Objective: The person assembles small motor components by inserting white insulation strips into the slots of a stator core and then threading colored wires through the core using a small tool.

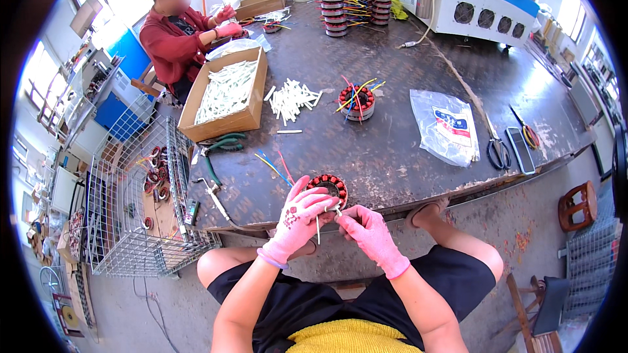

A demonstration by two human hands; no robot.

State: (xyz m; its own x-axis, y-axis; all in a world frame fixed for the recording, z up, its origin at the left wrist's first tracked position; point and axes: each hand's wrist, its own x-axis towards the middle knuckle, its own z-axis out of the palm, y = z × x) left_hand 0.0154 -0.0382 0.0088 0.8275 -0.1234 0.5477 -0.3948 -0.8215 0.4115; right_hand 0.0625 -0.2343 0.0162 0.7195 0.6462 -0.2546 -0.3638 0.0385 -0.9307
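At the table's near edge lies a motor stator, a ring with red copper windings and red, blue and yellow leads pointing away to the left. My left hand, in a pink glove, is closed at its near rim, fingers over the windings. A thin white sleeve hangs below those fingers. Beside it my right hand, also gloved in pink, pinches a small whitish end between thumb and forefinger, close to the left fingertips. The fingers partly hide what they grip.
Beyond are a second stator, loose white sleeves and a cardboard box of them. Green-handled pliers, a plastic bag, scissors and a phone lie around. A co-worker sits far left, near stacked stators.
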